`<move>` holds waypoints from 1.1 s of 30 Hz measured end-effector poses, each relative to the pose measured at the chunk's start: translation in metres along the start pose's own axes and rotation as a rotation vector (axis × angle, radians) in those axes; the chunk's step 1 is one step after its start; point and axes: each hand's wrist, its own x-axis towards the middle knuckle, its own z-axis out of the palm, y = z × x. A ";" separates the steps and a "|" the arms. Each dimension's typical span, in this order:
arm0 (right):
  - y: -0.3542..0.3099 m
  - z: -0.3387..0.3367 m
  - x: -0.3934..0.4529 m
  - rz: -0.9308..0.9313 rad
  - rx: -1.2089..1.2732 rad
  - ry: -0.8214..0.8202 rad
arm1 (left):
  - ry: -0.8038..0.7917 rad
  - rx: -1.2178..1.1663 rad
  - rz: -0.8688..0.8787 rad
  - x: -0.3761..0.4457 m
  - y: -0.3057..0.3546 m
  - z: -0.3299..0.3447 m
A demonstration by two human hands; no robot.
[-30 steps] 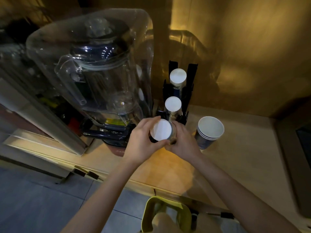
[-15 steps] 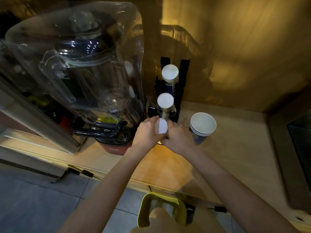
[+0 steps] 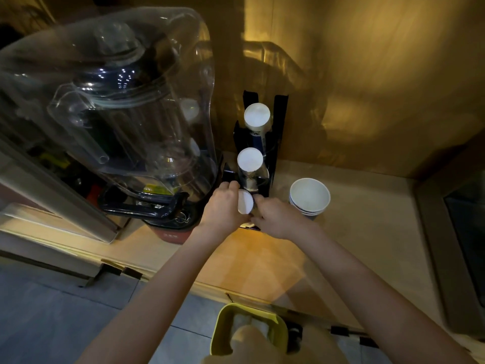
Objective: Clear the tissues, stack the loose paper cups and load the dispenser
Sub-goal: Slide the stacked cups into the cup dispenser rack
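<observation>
Both hands have carried the inverted cup stack point(image 3: 245, 206) lower, toward the dispenser point(image 3: 275, 143) base at frame centre. Left hand point(image 3: 223, 208) and right hand point(image 3: 275, 219) fingers pinch it from either side, probably steadying it. 3 upright cups point(image 3: 309, 198) wait on the table point(image 3: 367, 232), right.

We count three upside-down cup stacks point(image 3: 249, 158) in one black dispenser point(image 3: 278, 132), one upright stack of loose cups point(image 3: 309, 198) on the counter point(image 3: 367, 232), one blender point(image 3: 126, 122), one yellow bin point(image 3: 223, 334), and two hands point(image 3: 223, 211).
</observation>
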 end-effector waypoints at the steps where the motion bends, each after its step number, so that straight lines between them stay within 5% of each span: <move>1: 0.003 -0.008 -0.006 -0.041 -0.079 0.024 | 0.020 0.035 0.022 -0.001 0.004 -0.001; 8: 0.061 -0.042 -0.033 -0.036 -0.324 0.314 | 0.339 0.187 0.419 0.004 0.049 0.005; 11: 0.093 -0.041 -0.040 0.083 -0.383 0.406 | 0.256 0.076 0.462 0.014 0.069 0.025; 19: 0.143 -0.016 -0.038 0.265 -0.285 0.249 | -0.102 0.123 0.258 0.042 0.089 0.074; 25: 0.143 -0.018 -0.035 0.328 0.316 0.251 | -0.215 -0.088 0.025 0.052 0.092 0.085; 30: 0.142 -0.032 -0.029 0.324 0.693 0.247 | -0.101 -0.129 0.037 0.056 0.095 0.077; 33: 0.148 -0.044 -0.023 0.486 1.004 0.221 | 0.006 -0.166 0.125 0.053 0.102 0.054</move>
